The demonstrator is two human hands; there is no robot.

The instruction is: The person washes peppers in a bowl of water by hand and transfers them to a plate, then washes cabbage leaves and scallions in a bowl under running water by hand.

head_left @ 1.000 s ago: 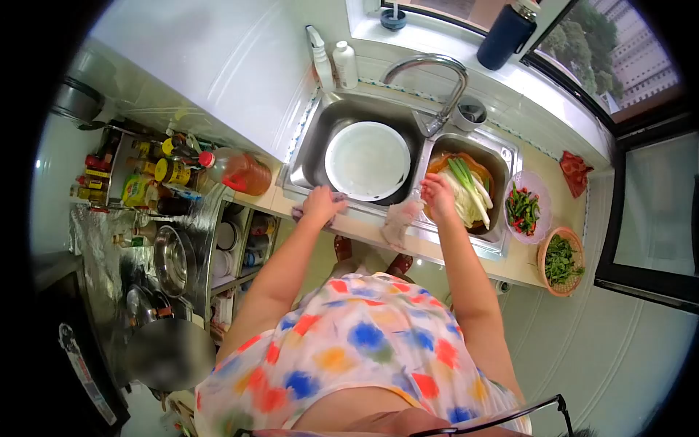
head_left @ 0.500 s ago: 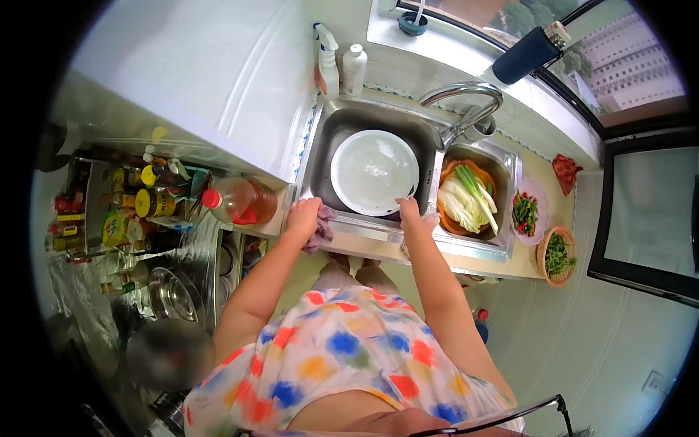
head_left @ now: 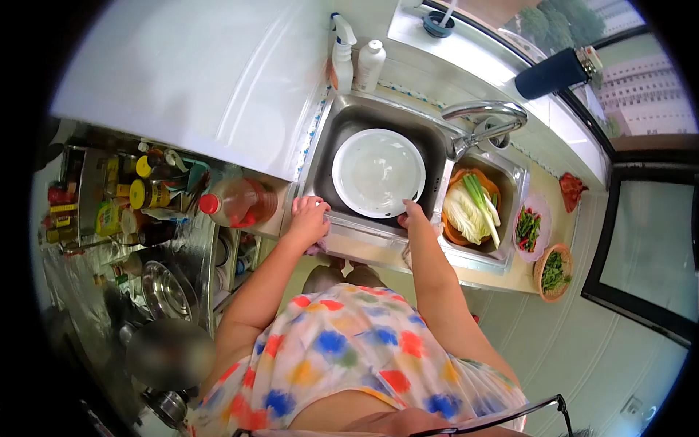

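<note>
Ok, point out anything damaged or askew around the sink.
The white basin in the larger sink bowl has dark marks on its rim, near the right hand. They look like chipped enamel, though they are too small to be sure. Nothing else there stands out.

My left hand (head_left: 310,218) covers most of the purple cloth (head_left: 318,247); my right forearm (head_left: 435,269) hides part of the pale cloth (head_left: 407,256). Whether my right hand (head_left: 414,213) touches the basin (head_left: 378,173), I cannot tell. The faucet (head_left: 484,111) partly covers a cup (head_left: 498,139). Near left, a round patch (head_left: 171,355) is blurred.
</note>
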